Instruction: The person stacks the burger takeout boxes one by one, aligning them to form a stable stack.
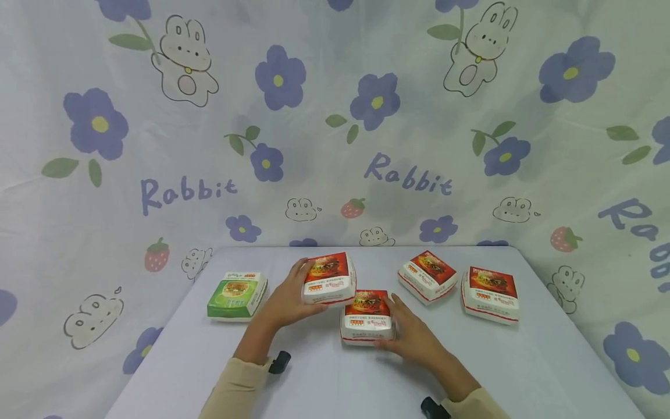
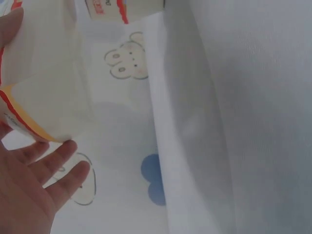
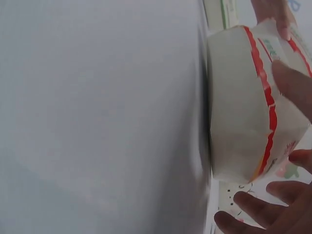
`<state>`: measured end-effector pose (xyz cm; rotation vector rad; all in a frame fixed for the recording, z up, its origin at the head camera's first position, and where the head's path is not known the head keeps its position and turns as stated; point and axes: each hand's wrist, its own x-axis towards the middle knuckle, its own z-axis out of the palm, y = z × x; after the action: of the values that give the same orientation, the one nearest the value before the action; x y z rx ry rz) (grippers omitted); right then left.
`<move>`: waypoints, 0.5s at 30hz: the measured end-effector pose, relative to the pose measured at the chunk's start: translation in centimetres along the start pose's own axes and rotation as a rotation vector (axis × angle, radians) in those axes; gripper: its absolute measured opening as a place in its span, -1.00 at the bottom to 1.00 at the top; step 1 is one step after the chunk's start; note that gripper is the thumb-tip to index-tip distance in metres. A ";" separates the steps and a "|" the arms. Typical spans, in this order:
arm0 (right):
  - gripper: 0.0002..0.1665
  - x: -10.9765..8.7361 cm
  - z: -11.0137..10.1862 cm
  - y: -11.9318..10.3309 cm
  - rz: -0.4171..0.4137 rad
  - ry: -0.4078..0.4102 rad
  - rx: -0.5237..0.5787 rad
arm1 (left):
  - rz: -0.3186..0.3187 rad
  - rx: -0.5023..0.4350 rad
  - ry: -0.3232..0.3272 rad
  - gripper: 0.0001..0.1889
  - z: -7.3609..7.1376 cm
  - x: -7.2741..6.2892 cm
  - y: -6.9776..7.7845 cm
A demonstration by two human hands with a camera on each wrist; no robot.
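1. Gripping front box point(image 1: 367, 334) at its right side with my right hand point(image 1: 417, 337).
2. My left hand point(image 1: 287, 299) holds second box point(image 1: 331, 282) above front box's far-left corner; contact unclear. Both squarish, no obvious long axis.
3. Farther: green box point(image 1: 235, 297) left, two red boxes point(image 1: 428, 278) right.

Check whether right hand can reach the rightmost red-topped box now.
Likely yes: only tabletop shows between the right hand and the rightmost box, though the hand grips the central box and must probably release it first.
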<state>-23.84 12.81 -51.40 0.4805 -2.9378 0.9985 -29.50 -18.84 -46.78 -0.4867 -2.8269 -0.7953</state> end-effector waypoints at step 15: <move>0.35 0.7 -0.1 0.2 0.026 0.034 0.251 | 0.004 0.013 0.013 0.21 1.2 -0.1 2.1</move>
<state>-24.59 12.84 -51.32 0.4238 -2.8085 1.3721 -28.73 -16.57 -46.88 -0.4833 -2.8164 -0.7766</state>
